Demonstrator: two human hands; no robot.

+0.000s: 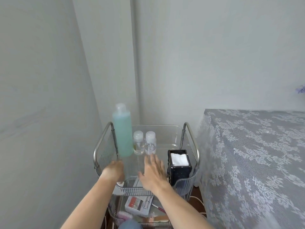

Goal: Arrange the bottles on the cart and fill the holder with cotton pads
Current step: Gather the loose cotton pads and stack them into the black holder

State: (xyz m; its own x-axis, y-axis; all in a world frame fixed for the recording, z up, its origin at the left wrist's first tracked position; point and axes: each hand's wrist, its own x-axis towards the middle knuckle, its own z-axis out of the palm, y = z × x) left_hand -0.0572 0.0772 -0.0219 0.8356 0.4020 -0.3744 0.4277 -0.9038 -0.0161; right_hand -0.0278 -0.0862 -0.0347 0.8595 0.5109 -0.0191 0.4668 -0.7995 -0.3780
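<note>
The clear cart tray point(166, 129) holds a tall teal bottle point(123, 133) at its left, upright. Beside it stand two small clear bottles point(138, 142) point(150, 142), touching each other. A black holder point(180, 172) at the right is filled with white cotton pads point(179, 159). My right hand point(153, 172) is spread flat over the tray, with its fingertips just below the right small bottle. My left hand point(114, 170) hovers by the tray's left wall below the teal bottle, fingers bent down and hidden. A small white thing point(120, 183) shows under the wrist.
Metal handles point(100, 146) point(192, 138) rise on both sides of the cart. A lower shelf point(140, 205) carries boxes and small items. A bed with a lace cover point(255, 162) stands close on the right. Walls close in at left and behind.
</note>
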